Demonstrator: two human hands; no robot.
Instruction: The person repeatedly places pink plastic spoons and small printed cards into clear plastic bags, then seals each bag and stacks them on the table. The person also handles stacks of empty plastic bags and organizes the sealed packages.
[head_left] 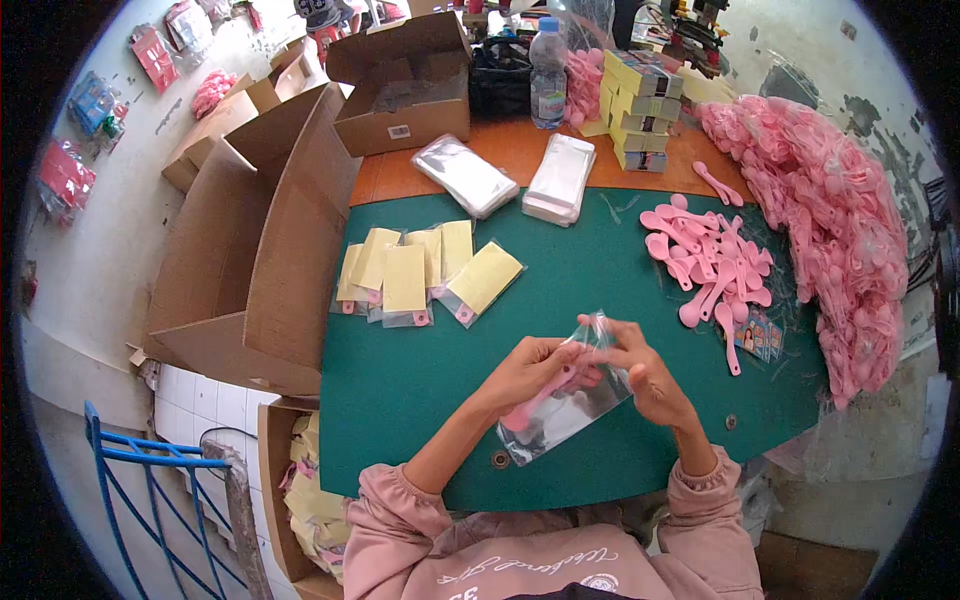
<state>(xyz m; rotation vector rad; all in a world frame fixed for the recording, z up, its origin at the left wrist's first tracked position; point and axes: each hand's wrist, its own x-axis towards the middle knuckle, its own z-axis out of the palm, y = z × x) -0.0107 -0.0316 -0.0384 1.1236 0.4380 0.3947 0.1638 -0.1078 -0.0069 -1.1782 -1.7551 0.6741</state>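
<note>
Over the green tabletop, close to its near edge, my left hand [540,372] is closed on a clear plastic bag [575,412]. A pink spoon [522,415] shows through the bag, its bowl toward the lower left corner; its other end is partly hidden by my fingers. At the bag's upper end, my right hand [650,375] grips the film with its fingertips. To the right lies a loose heap of pink spoons [715,255]. Several packed bags with yellow cards [404,280] and pink pieces lie to the left.
Two stacks of clear bags [560,175] lie toward the back, near bundled cards [640,100] and a water bottle [548,75]. Plastic-wrapped pink spoons [820,220] pile along the right edge. A big open carton [270,240] borders the table's left; a blue metal rail [150,450] stands lower left.
</note>
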